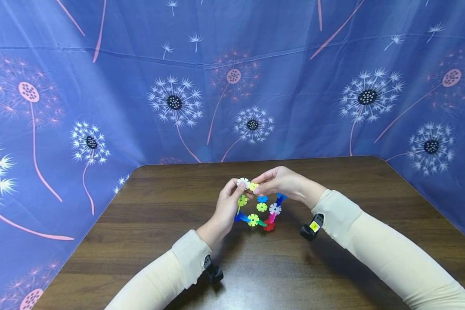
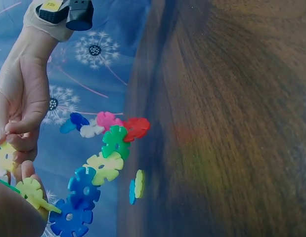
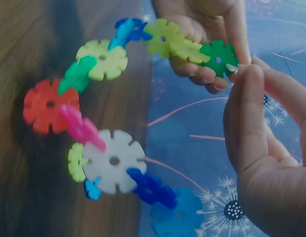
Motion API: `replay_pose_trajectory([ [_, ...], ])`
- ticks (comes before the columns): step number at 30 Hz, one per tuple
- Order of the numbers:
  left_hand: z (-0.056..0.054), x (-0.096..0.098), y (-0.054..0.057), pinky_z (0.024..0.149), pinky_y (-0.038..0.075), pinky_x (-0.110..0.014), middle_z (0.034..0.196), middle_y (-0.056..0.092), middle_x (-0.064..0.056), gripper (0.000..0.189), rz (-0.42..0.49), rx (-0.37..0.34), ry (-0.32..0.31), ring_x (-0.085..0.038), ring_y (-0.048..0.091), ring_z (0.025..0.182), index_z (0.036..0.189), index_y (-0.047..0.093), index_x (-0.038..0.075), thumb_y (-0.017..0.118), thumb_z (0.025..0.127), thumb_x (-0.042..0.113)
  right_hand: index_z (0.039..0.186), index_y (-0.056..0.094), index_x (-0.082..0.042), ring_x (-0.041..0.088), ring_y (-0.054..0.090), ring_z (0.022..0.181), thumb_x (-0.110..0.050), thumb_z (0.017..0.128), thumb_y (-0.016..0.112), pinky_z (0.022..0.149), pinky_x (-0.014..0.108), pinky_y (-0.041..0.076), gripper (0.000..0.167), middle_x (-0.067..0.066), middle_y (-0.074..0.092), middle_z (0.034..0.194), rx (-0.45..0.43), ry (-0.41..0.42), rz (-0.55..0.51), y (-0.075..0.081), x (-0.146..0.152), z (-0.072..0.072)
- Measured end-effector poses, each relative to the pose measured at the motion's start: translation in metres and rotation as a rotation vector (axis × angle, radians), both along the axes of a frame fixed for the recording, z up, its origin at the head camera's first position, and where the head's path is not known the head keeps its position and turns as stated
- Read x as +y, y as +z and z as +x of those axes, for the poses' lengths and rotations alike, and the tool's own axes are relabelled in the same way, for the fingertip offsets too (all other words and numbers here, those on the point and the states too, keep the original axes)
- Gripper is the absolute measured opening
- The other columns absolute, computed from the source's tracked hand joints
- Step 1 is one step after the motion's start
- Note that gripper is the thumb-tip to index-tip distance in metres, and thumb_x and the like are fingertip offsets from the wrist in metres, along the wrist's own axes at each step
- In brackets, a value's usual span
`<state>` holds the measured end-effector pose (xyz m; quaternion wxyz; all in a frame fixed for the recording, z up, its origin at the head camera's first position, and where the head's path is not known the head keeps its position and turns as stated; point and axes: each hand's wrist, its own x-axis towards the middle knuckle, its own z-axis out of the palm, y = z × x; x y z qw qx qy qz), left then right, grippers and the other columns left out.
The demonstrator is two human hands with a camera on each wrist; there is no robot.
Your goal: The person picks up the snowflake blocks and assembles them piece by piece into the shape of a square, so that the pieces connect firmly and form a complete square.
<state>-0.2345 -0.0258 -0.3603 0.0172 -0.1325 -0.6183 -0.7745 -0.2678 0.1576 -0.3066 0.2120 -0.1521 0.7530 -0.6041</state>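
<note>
A chain of slotted flower-shaped plastic discs hangs in a loop between the hands. My left hand (image 1: pixel 225 206) pinches its end near a white disc (image 1: pixel 243 183), beside a green disc (image 3: pixel 219 58). My right hand (image 1: pixel 286 184) pinches a yellow disc (image 1: pixel 253 186) against that white one; whether the two interlock cannot be told. Down the chain come yellow-green discs (image 3: pixel 162 38), blue discs (image 2: pixel 83 188), a pale yellow disc (image 2: pixel 104 168), a green disc (image 2: pixel 115 141), a red disc (image 3: pixel 50 106), a pink disc (image 3: pixel 82 127), another white disc (image 3: pixel 114 160) and more blue discs (image 3: pixel 177 212).
Behind the chain, a separate blue disc (image 1: pixel 261 199) and yellow-green disc (image 1: pixel 261 207) lie close together on the brown wooden table (image 1: pixel 147 206). A blue dandelion-print cloth (image 1: pixel 217 129) hangs behind the table. Each wrist carries a black camera (image 1: pixel 310 230).
</note>
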Motion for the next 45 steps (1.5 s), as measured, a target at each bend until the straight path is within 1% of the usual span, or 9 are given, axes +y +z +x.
replay_pose_trajectory([
  [5,-0.001,0.0,0.0,0.082,0.051,-0.031,0.087,0.062,-0.004,0.017,-0.007,0.01,-0.006,-0.011,0.063,0.076,0.101,0.055,-0.002,0.046,0.102,0.013,0.117,0.064,0.009,0.013,0.071,0.08,-0.011,0.083,0.075,0.081,0.032,0.057,0.041,0.01,0.074,0.101,0.032,-0.036,-0.002,-0.002,-0.002,0.001],
  [9,-0.001,0.0,0.001,0.083,0.05,-0.033,0.085,0.061,-0.003,0.019,-0.03,0.011,-0.012,-0.011,0.063,0.075,0.101,0.053,-0.003,0.045,0.103,0.014,0.121,0.061,0.01,0.012,0.071,0.082,-0.01,0.086,0.073,0.086,0.035,0.057,0.042,0.015,0.072,0.11,0.032,-0.033,-0.03,-0.005,-0.002,0.001],
  [15,-0.001,0.001,0.002,0.079,0.047,-0.026,0.083,0.061,-0.002,0.021,-0.044,0.012,0.005,-0.012,0.062,0.073,0.1,0.052,-0.007,0.044,0.103,0.013,0.124,0.057,0.013,0.011,0.071,0.082,-0.006,0.088,0.069,0.086,0.034,0.057,0.042,0.02,0.069,0.114,0.048,-0.017,-0.06,-0.007,-0.004,0.003],
  [22,0.0,0.002,0.005,0.075,0.044,-0.024,0.078,0.061,0.0,0.02,-0.068,-0.019,0.022,-0.012,0.06,0.072,0.097,0.054,-0.005,0.044,0.103,0.011,0.123,0.055,0.016,0.008,0.07,0.073,-0.004,0.088,0.068,0.082,0.032,0.058,0.042,0.009,0.074,0.099,0.057,-0.013,-0.095,-0.008,-0.006,0.003],
  [27,0.0,0.002,0.008,0.08,0.043,-0.025,0.084,0.062,-0.001,0.022,-0.111,-0.014,0.033,-0.012,0.058,0.077,0.1,0.055,-0.005,0.043,0.103,0.014,0.122,0.056,0.016,0.009,0.069,0.072,-0.003,0.088,0.067,0.082,0.033,0.058,0.04,0.005,0.075,0.094,0.058,-0.004,-0.096,-0.005,-0.007,0.002],
  [33,-0.001,0.003,0.009,0.081,0.045,-0.026,0.083,0.06,0.004,0.031,-0.121,-0.045,-0.027,-0.01,0.059,0.078,0.111,0.056,-0.004,0.041,0.105,0.023,0.12,0.059,0.014,0.012,0.07,0.075,-0.004,0.089,0.067,0.083,0.034,0.057,0.037,0.003,0.075,0.096,0.087,0.021,-0.055,0.0,-0.005,-0.001],
  [37,0.0,0.002,0.01,0.08,0.045,-0.026,0.077,0.061,0.005,0.029,-0.126,-0.069,-0.053,-0.012,0.061,0.075,0.111,0.058,-0.001,0.048,0.102,0.024,0.12,0.061,0.011,0.011,0.069,0.073,-0.007,0.089,0.068,0.083,0.036,0.057,0.036,0.001,0.075,0.094,0.073,0.045,-0.034,0.001,-0.001,-0.003],
  [41,0.0,0.0,0.011,0.082,0.045,-0.026,0.077,0.063,0.006,0.024,-0.14,-0.091,-0.084,-0.013,0.062,0.078,0.11,0.061,0.001,0.056,0.099,0.022,0.121,0.061,0.009,0.01,0.065,0.066,-0.009,0.089,0.068,0.077,0.033,0.057,0.036,-0.001,0.074,0.089,0.061,0.062,-0.015,0.001,0.002,-0.003],
  [45,-0.001,-0.003,0.012,0.083,0.049,-0.028,0.078,0.066,0.006,0.019,-0.108,-0.117,-0.156,-0.012,0.063,0.079,0.108,0.061,0.002,0.055,0.099,0.018,0.121,0.063,0.006,0.009,0.059,0.059,-0.011,0.09,0.068,0.067,0.027,0.054,0.036,-0.002,0.072,0.083,0.071,0.078,-0.004,0.002,0.004,-0.002],
])
